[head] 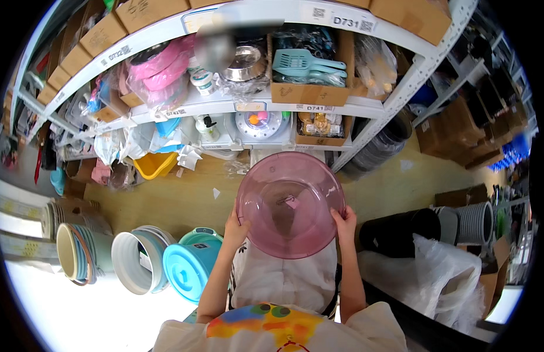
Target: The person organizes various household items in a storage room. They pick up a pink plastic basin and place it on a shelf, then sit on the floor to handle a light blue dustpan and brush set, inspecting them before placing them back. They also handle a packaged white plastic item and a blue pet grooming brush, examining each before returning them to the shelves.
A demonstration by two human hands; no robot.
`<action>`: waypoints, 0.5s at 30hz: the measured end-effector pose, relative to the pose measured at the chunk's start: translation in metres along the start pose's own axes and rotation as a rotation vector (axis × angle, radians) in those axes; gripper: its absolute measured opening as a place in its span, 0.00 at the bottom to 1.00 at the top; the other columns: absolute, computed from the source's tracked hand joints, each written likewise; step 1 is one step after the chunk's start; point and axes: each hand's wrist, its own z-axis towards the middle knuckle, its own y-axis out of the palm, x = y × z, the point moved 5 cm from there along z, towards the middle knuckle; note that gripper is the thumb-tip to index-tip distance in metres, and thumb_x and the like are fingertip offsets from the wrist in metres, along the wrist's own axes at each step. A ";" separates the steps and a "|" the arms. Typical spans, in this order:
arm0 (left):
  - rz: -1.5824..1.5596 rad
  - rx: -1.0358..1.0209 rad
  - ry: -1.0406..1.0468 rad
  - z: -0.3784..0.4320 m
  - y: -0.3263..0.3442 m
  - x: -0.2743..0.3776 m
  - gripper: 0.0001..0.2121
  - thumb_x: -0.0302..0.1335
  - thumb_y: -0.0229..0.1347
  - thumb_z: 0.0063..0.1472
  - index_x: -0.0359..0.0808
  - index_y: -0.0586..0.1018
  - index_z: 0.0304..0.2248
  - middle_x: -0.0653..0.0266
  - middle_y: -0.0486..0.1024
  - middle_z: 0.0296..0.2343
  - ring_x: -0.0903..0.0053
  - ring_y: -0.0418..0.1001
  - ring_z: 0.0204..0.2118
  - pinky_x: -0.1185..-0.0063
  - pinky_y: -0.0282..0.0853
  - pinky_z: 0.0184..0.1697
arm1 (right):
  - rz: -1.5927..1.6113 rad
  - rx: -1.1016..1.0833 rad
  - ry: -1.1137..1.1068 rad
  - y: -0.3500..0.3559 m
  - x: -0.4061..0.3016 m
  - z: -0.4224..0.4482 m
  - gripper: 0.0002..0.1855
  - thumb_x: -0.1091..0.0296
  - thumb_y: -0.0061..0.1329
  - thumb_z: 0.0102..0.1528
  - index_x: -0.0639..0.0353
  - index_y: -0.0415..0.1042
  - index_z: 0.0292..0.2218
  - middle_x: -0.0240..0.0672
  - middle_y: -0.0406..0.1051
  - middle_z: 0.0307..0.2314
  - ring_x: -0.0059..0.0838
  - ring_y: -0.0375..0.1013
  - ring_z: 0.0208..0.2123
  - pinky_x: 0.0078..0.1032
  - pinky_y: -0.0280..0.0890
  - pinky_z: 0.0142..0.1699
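Between my two hands is a round, see-through pink plastic basin (272, 224), held in front of my body above my lap. My left hand (236, 229) grips its rim at the left, thumb on the inner side. At the right, my right hand (344, 219) has the rim between thumb and fingers. Through the basin's clear bottom I see my pale trousers and the floor, and a small pink label (292, 202) sits at its middle. The underside of the basin is hidden.
Ahead stands a white metal shelf (364, 108) with a carton of blue litter scoops (294, 62) and steel bowls (245, 64). A yellow tub (155, 166) lies below. Nested buckets (133, 263) and a blue lidded bucket (184, 273) are at left, black bins (399, 231) and plastic wrap (448, 273) at right.
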 end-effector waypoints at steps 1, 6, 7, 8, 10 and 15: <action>0.014 0.013 0.000 -0.003 -0.003 -0.004 0.34 0.25 0.48 0.42 0.33 0.51 0.51 0.45 0.60 0.43 0.59 0.61 0.45 0.75 0.57 0.47 | -0.024 -0.002 0.006 0.003 -0.005 0.000 0.09 0.72 0.50 0.42 0.61 0.61 0.21 0.23 0.59 0.14 0.14 0.57 0.15 0.13 0.53 0.20; 0.140 0.145 -0.027 -0.019 -0.012 0.008 0.33 0.30 0.48 0.43 0.42 0.51 0.52 0.45 0.69 0.27 0.56 0.68 0.31 0.70 0.63 0.34 | -0.148 -0.101 -0.011 0.008 0.002 -0.009 0.06 0.72 0.48 0.45 0.62 0.64 0.25 0.25 0.62 0.18 0.15 0.59 0.19 0.14 0.55 0.23; 0.111 0.142 -0.049 -0.025 -0.014 0.014 0.33 0.30 0.48 0.44 0.43 0.50 0.52 0.46 0.69 0.24 0.56 0.68 0.27 0.70 0.63 0.31 | -0.175 -0.095 -0.004 0.006 0.006 -0.011 0.07 0.72 0.47 0.46 0.64 0.64 0.26 0.28 0.63 0.19 0.16 0.60 0.19 0.15 0.57 0.24; 0.083 0.137 -0.054 -0.027 -0.019 0.022 0.33 0.31 0.47 0.45 0.45 0.50 0.52 0.46 0.69 0.21 0.57 0.68 0.24 0.69 0.63 0.29 | -0.179 -0.113 0.004 0.012 0.004 -0.015 0.07 0.71 0.47 0.46 0.65 0.64 0.28 0.29 0.64 0.21 0.17 0.61 0.21 0.16 0.57 0.26; 0.013 0.120 -0.153 -0.036 -0.025 0.010 0.32 0.28 0.47 0.46 0.44 0.50 0.52 0.55 0.70 0.25 0.73 0.69 0.22 0.78 0.66 0.24 | -0.159 -0.128 0.006 0.027 -0.013 -0.021 0.09 0.70 0.45 0.48 0.66 0.65 0.31 0.31 0.65 0.25 0.19 0.62 0.25 0.17 0.59 0.29; -0.218 0.338 -0.055 -0.064 -0.054 0.006 0.28 0.24 0.45 0.45 0.40 0.56 0.50 0.60 0.70 0.28 0.79 0.68 0.24 0.81 0.67 0.24 | -0.103 -0.279 0.014 0.059 -0.040 -0.025 0.14 0.67 0.44 0.50 0.67 0.63 0.37 0.34 0.64 0.33 0.22 0.61 0.34 0.19 0.56 0.40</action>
